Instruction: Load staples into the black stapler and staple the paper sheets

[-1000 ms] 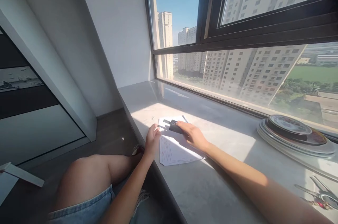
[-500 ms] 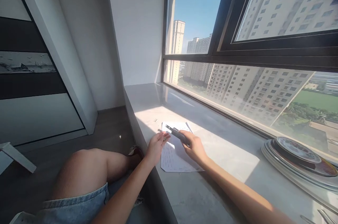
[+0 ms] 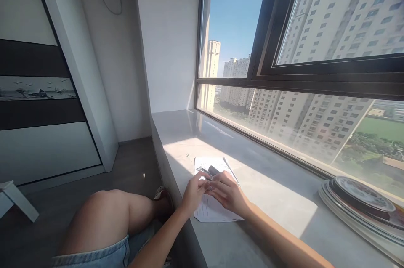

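My left hand [image 3: 194, 192] is closed in a pinch over the paper sheets, its fingertips at a narrow silvery metal piece [image 3: 203, 170]. Whether that piece is separate from the tool or part of it, I cannot tell. My right hand [image 3: 227, 190] is closed round a dark grey hand tool [image 3: 213, 170], mostly hidden by the fingers, with its rounded dark end showing. Both hands' fingertips meet. Beneath them lie the white printed sheets [image 3: 217, 213] on the pale windowsill [image 3: 268, 192].
A stack of plates [image 3: 362, 205] stands on the sill at the right. The dark-framed window [image 3: 284, 85] runs along the sill's far side. My bent leg [image 3: 101, 217] is below left, with a white stool [image 3: 20, 200] and a wardrobe [image 3: 47, 141] beyond.
My hands have come together, the right fingers now covering much of the grey tool. Its metal tip no longer stands out clear of the hands. The view has tilted up slightly.
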The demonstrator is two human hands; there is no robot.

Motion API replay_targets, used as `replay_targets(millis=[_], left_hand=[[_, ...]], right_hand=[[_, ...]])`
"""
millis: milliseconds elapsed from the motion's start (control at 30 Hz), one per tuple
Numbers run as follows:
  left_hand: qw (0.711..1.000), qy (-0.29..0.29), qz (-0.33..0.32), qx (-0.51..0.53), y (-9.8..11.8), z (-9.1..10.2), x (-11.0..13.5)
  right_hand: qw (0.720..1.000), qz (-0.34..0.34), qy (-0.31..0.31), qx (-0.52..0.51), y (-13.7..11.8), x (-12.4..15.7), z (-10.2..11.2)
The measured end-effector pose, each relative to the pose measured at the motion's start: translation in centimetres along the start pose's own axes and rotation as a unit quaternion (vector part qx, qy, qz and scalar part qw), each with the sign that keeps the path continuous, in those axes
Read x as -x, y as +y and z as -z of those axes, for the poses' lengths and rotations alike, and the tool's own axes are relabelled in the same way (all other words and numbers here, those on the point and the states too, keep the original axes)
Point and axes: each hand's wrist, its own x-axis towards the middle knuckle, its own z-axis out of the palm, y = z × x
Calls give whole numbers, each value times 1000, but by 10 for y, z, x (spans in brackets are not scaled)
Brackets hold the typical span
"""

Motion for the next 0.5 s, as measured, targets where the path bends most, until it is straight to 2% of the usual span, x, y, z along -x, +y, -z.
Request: replay_targets(millis=[67,167,300,333,400,467,500], left_hand=[[999,-40,-15,13,0,0,0],[998,-53,-18,22,2,-3,2],[996,-65,-30,-50,14,-5,7],[994,-51,-45,-85,18,-3,6],[980,16,-91,-177,25,7,-1],[944,98,-126,-289,29,26,-18],[922,123,-123,-346,29,38,-30]], right_hand=[[999,45,7,25,-6,-2,-6],[996,44,38,67,-13,-5,-13],[993,76,19,91,-10,-7,-6],[992,73,15,100,-4,-7,0],[992,36,25,118,17,-6,14],[987,-46,57,144,48,0,31],[978,-107,52,169,65,4,39]])
